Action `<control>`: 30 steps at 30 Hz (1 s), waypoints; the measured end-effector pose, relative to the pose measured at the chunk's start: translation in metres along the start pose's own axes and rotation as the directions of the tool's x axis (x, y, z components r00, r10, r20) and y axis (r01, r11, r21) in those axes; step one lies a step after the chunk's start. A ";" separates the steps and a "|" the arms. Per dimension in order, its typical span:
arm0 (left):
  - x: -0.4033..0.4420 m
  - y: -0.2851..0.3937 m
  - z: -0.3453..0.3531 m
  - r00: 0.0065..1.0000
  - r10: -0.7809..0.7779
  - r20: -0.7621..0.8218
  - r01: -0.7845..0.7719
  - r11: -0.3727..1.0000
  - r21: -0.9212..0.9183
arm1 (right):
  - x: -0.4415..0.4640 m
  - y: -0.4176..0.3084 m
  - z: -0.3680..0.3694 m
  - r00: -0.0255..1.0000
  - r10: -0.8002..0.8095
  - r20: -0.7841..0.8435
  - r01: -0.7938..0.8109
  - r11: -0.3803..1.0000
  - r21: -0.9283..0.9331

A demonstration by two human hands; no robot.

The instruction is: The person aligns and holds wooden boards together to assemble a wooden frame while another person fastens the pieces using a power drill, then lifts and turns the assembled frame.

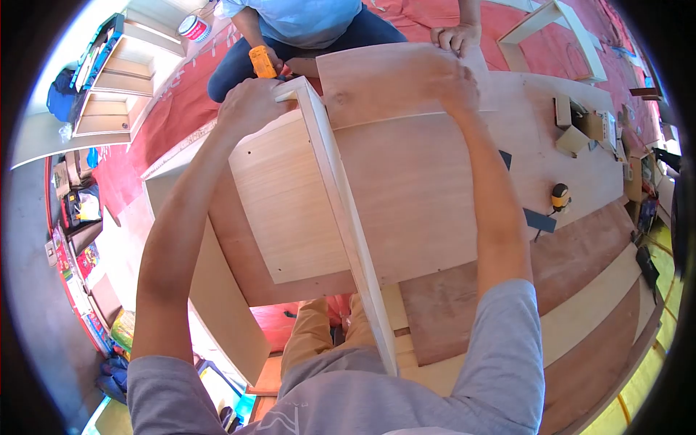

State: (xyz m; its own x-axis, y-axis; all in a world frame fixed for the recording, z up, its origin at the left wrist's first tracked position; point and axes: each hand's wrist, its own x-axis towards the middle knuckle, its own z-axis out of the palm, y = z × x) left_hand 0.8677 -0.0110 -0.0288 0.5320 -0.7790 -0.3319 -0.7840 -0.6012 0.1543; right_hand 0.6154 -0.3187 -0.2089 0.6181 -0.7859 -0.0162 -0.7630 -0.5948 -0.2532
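Observation:
My left hand (pixel 252 105) is closed around the far end of a wooden cabinet frame (pixel 341 188), near its corner. The frame's long narrow edge runs from there back to my body. Inside the frame lies a pale wood panel (pixel 290 196) with small dark holes. My right hand (pixel 457 85) is over a thin plywood sheet (pixel 384 83) at the far side; its fingers are smeared by motion, so their grip is unclear. Under that sheet lies a larger plywood board (pixel 406 196).
Opposite, a person in a light shirt (pixel 308 22) kneels with an orange tool (pixel 262 62) by one hand; their other hand (pixel 455 36) touches the sheet's far edge. A tape measure (pixel 560 196), an open cardboard box (pixel 573 130) and a shelf unit (pixel 109 101) stand around.

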 end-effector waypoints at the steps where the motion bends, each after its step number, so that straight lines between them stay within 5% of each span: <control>1: -0.001 0.002 -0.002 1.000 -0.008 0.004 0.008 1.000 -0.004 | -0.005 0.001 -0.012 0.991 0.110 -0.079 -0.112 0.994 -0.019; 5: 0.000 0.000 0.000 1.000 -0.003 0.006 0.003 1.000 -0.025 | 0.006 0.036 -0.019 0.956 0.276 -0.100 -0.278 0.961 -0.003; 8: 0.000 0.003 -0.001 1.000 0.012 0.016 -0.012 1.000 -0.008 | 0.004 0.020 -0.035 0.974 -0.097 -0.203 0.063 0.984 -0.168; 10: 0.000 0.003 -0.002 1.000 0.015 0.015 -0.015 1.000 -0.002 | 0.020 -0.005 -0.035 0.785 -0.607 -0.126 0.612 0.791 0.000; 12: -0.001 0.002 0.000 1.000 0.025 0.007 -0.025 1.000 -0.015 | 0.022 -0.057 -0.028 0.658 -0.752 0.030 0.752 0.656 -0.055; 14: -0.002 0.003 -0.002 1.000 0.012 0.003 -0.012 1.000 0.000 | 0.026 -0.095 -0.009 0.766 -0.642 0.023 0.639 0.765 0.080; 17: 0.002 -0.003 0.002 0.996 0.064 -0.059 -0.066 0.997 -0.039 | 0.041 -0.119 0.019 0.893 -0.449 0.025 0.449 0.886 -0.120; 20: 0.002 -0.008 0.008 0.999 0.020 -0.029 -0.021 0.999 -0.033 | 0.065 -0.124 -0.008 0.738 -0.367 0.566 0.454 0.891 -0.015; 24: 0.001 -0.006 0.007 0.994 0.086 -0.074 -0.092 0.992 -0.087 | 0.061 -0.108 -0.013 0.799 -0.553 0.234 0.559 0.828 0.050; 30: -0.001 0.001 0.002 1.000 0.006 -0.030 -0.007 1.000 -0.018 | 0.078 -0.129 -0.055 0.785 -0.581 0.216 0.577 0.812 0.090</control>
State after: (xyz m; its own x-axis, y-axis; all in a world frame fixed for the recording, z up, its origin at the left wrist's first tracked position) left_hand 0.8654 -0.0105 -0.0297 0.5362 -0.7878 -0.3032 -0.7818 -0.5989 0.1734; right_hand 0.7521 -0.3126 -0.1247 0.9693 -0.2345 -0.0742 -0.2459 -0.9209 -0.3024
